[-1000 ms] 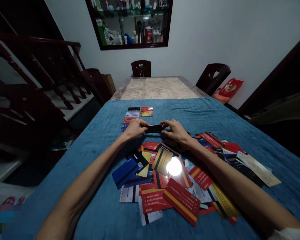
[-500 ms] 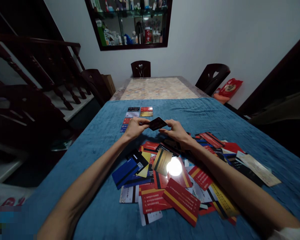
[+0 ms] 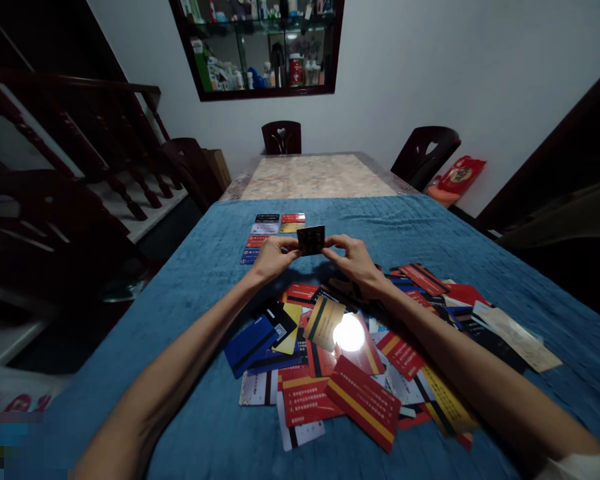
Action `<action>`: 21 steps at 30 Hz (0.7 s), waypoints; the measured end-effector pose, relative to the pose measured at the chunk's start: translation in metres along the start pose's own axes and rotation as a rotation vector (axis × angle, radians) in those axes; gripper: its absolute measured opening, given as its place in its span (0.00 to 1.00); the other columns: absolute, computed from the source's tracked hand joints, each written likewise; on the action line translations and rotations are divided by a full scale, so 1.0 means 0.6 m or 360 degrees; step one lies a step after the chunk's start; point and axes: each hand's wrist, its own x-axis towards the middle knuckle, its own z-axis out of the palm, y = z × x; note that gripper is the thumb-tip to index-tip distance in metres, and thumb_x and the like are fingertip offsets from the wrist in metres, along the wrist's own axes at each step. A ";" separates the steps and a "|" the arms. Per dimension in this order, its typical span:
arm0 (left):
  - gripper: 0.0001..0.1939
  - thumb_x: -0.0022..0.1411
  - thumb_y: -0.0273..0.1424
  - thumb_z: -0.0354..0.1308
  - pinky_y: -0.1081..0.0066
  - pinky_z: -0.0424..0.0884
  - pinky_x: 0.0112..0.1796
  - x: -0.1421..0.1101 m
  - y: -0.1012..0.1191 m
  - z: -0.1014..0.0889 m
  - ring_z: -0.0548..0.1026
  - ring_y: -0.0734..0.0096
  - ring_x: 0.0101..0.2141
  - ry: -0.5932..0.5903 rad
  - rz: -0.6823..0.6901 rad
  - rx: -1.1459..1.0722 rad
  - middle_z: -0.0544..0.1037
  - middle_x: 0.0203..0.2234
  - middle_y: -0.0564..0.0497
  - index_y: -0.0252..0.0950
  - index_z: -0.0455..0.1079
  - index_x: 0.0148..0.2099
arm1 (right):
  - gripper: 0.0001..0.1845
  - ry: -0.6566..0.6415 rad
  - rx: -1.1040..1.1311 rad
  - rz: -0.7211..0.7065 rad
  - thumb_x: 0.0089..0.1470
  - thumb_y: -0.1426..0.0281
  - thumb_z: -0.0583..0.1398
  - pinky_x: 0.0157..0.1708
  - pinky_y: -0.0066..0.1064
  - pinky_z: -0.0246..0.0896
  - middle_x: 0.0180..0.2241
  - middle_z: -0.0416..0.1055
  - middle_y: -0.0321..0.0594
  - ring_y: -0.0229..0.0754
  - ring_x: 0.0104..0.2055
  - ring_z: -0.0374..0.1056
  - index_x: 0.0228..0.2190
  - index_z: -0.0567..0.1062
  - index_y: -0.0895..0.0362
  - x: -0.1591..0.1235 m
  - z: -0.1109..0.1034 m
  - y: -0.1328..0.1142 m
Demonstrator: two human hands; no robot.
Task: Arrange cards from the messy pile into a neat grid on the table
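Observation:
A black plastic card [image 3: 311,241] is held upright above the blue cloth, pinched at its two sides. My left hand [image 3: 274,257] grips its left edge between thumb and fingers. At the opposite edge, my right hand [image 3: 350,259] pinches it the same way. Just beyond my left hand lie cards in small groups: black over silver [image 3: 266,223], red over gold [image 3: 293,223], and red over blue [image 3: 253,248], the last partly hidden by that hand. Under and between my forearms spreads a loose pile of cards [image 3: 363,403] in red, blue, gold, black and silver, many overlapping.
The blue cloth [image 3: 190,280] covers the near part of the table, with a patterned tabletop [image 3: 320,175] beyond. Dark wooden chairs [image 3: 425,157] stand around it. A stair railing [image 3: 70,80] is at left, and a glass-shelved cabinet [image 3: 267,60] is in the far wall.
The black card has turned from a slanted diamond position to a level, upright one. Both hands have shifted slightly, and the right fingers now sit closer on its edge. The pile looks unchanged.

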 end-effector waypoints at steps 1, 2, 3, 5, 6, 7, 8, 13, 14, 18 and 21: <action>0.09 0.54 0.26 0.60 0.71 0.72 0.36 0.000 -0.001 -0.001 0.79 0.64 0.35 0.0007 -0.0001 0.0027 0.84 0.31 0.49 0.31 0.81 0.36 | 0.10 0.0023 0.0022 -0.0001 0.54 0.66 0.60 0.44 0.36 0.65 0.35 0.79 0.40 0.45 0.39 0.72 0.34 0.80 0.55 0.000 0.000 0.001; 0.08 0.54 0.26 0.60 0.71 0.72 0.36 0.001 -0.002 -0.001 0.79 0.65 0.35 0.0015 -0.0005 0.0050 0.83 0.30 0.49 0.30 0.80 0.35 | 0.10 0.0044 0.0042 -0.0009 0.54 0.65 0.59 0.44 0.36 0.65 0.35 0.79 0.40 0.44 0.39 0.72 0.35 0.80 0.55 0.001 -0.001 0.001; 0.09 0.54 0.26 0.60 0.71 0.72 0.35 0.001 -0.003 -0.002 0.79 0.65 0.34 0.0027 -0.0014 0.0069 0.83 0.30 0.49 0.30 0.80 0.36 | 0.10 0.0065 0.0052 -0.0020 0.55 0.65 0.59 0.44 0.36 0.64 0.35 0.79 0.40 0.44 0.39 0.72 0.35 0.79 0.55 0.001 -0.001 0.001; 0.10 0.54 0.25 0.60 0.71 0.72 0.36 0.002 -0.004 -0.003 0.79 0.65 0.35 0.0055 -0.0033 0.0095 0.83 0.32 0.48 0.30 0.80 0.39 | 0.09 0.0110 0.0028 -0.0045 0.56 0.66 0.59 0.43 0.37 0.64 0.34 0.79 0.40 0.44 0.38 0.71 0.35 0.79 0.54 0.002 -0.002 0.001; 0.12 0.54 0.24 0.60 0.70 0.73 0.37 0.002 -0.004 -0.004 0.79 0.64 0.36 0.0072 -0.0040 0.0114 0.83 0.34 0.47 0.31 0.80 0.41 | 0.09 0.0127 -0.0002 -0.0057 0.56 0.67 0.59 0.43 0.37 0.64 0.34 0.79 0.40 0.45 0.38 0.71 0.34 0.79 0.54 0.002 -0.003 0.002; 0.14 0.53 0.23 0.60 0.69 0.73 0.38 0.002 -0.003 -0.004 0.79 0.64 0.37 0.0092 -0.0042 0.0142 0.83 0.35 0.47 0.31 0.79 0.43 | 0.09 0.0134 -0.0036 -0.0069 0.56 0.68 0.59 0.43 0.37 0.64 0.34 0.79 0.40 0.45 0.38 0.71 0.34 0.80 0.53 0.002 -0.003 0.002; 0.15 0.53 0.23 0.60 0.69 0.73 0.39 0.001 -0.002 -0.004 0.79 0.63 0.38 0.0113 -0.0041 0.0180 0.83 0.37 0.46 0.31 0.79 0.45 | 0.09 0.0135 -0.0071 -0.0081 0.56 0.68 0.59 0.43 0.38 0.64 0.34 0.79 0.40 0.45 0.37 0.71 0.34 0.80 0.53 0.002 -0.003 0.002; 0.20 0.54 0.21 0.60 0.66 0.71 0.45 -0.007 0.004 0.000 0.77 0.64 0.41 0.0172 0.0097 0.0496 0.81 0.38 0.48 0.34 0.75 0.51 | 0.11 0.0061 -0.0249 -0.0153 0.56 0.73 0.57 0.42 0.38 0.63 0.35 0.79 0.42 0.47 0.38 0.69 0.36 0.81 0.53 -0.002 -0.003 0.002; 0.21 0.54 0.21 0.60 0.66 0.70 0.47 -0.008 0.004 0.000 0.76 0.64 0.42 0.0186 0.0145 0.0563 0.81 0.38 0.48 0.34 0.74 0.52 | 0.12 0.0040 -0.0282 -0.0163 0.56 0.73 0.57 0.42 0.38 0.62 0.36 0.79 0.42 0.47 0.38 0.68 0.36 0.81 0.53 -0.003 -0.003 0.001; 0.16 0.57 0.21 0.58 0.65 0.68 0.49 -0.013 0.000 0.003 0.74 0.64 0.42 0.0135 0.0292 0.0736 0.80 0.39 0.48 0.34 0.74 0.49 | 0.13 -0.0062 -0.0440 -0.0186 0.59 0.72 0.56 0.42 0.38 0.59 0.38 0.79 0.44 0.49 0.39 0.66 0.39 0.80 0.54 -0.006 -0.005 -0.003; 0.12 0.59 0.21 0.56 0.65 0.69 0.47 -0.014 -0.004 0.006 0.74 0.64 0.40 0.0043 0.0315 0.0787 0.81 0.38 0.47 0.35 0.76 0.43 | 0.13 -0.0147 -0.0568 -0.0198 0.62 0.70 0.55 0.42 0.39 0.56 0.38 0.79 0.45 0.50 0.41 0.65 0.39 0.80 0.54 -0.007 -0.005 -0.005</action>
